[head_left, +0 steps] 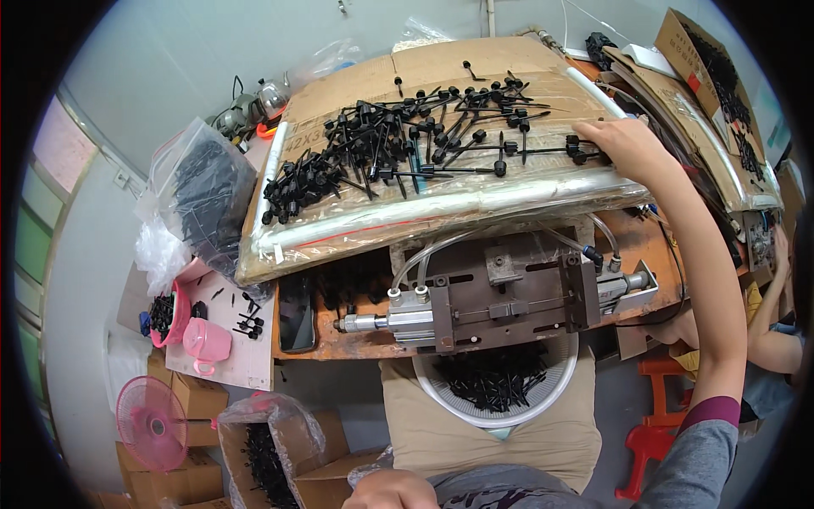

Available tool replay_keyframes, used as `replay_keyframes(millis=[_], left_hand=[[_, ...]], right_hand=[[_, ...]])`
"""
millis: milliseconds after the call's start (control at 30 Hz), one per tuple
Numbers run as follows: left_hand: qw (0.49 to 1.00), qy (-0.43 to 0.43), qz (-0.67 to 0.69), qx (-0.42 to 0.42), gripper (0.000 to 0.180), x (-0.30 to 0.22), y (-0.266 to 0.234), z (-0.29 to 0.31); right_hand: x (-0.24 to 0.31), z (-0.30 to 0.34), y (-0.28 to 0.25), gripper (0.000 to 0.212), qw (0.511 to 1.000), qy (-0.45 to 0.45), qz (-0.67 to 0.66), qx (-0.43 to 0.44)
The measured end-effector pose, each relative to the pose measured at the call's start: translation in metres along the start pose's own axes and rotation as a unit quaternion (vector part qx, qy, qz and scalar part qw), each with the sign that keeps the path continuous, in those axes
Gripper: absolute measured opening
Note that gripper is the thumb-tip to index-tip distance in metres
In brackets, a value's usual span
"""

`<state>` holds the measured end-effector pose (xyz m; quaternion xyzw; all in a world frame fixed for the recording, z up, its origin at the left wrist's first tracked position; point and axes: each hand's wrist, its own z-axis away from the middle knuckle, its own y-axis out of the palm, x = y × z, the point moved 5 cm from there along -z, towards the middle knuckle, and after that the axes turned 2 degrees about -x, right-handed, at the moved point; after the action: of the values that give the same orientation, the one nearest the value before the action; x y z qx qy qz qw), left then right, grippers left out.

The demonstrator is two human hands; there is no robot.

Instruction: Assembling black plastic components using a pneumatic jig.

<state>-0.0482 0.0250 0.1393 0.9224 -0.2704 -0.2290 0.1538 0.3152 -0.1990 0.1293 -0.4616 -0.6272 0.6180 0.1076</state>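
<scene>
Many black knobby sticks [366,140] lie heaped at twelve o'clock on the cardboard [517,61], and at two o'clock the right hand [627,148] bends over a few, but I cannot tell if its grip pinches any, nor how the left hand's [393,491] grip is at six o'clock.

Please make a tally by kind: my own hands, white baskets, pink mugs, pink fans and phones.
Own hands, left hand and right hand: 2
White basket: 1
Pink mug: 1
Pink fan: 1
Phone: 1
Total: 6
</scene>
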Motion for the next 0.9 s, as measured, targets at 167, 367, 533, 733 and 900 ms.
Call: replay_keyframes(millis=[167, 367, 533, 733, 900], left_hand=[[0.982, -0.083, -0.121, -0.117, 0.012, 0.023, -0.011, 0.020], [0.959, -0.137, -0.233, -0.086, 0.016, 0.044, -0.025, 0.048], [0.939, -0.155, -0.305, -0.014, 0.015, 0.051, -0.036, 0.054], [0.929, -0.168, -0.330, -0.014, 0.014, 0.056, -0.042, 0.059], [0.919, -0.210, -0.333, -0.025, 0.015, 0.059, -0.044, 0.060]], right_hand=[[0.013, -0.014, -0.011, 0.022, 0.999, -0.028, -0.023, 0.006], [0.015, -0.017, -0.013, 0.019, 0.998, -0.039, -0.047, 0.031], [0.011, -0.012, -0.020, 0.020, 0.993, -0.015, -0.115, -0.007], [0.009, -0.007, -0.023, 0.018, 0.989, -0.033, -0.135, -0.043], [0.007, 0.014, -0.039, 0.015, 0.958, -0.005, -0.180, -0.225]])
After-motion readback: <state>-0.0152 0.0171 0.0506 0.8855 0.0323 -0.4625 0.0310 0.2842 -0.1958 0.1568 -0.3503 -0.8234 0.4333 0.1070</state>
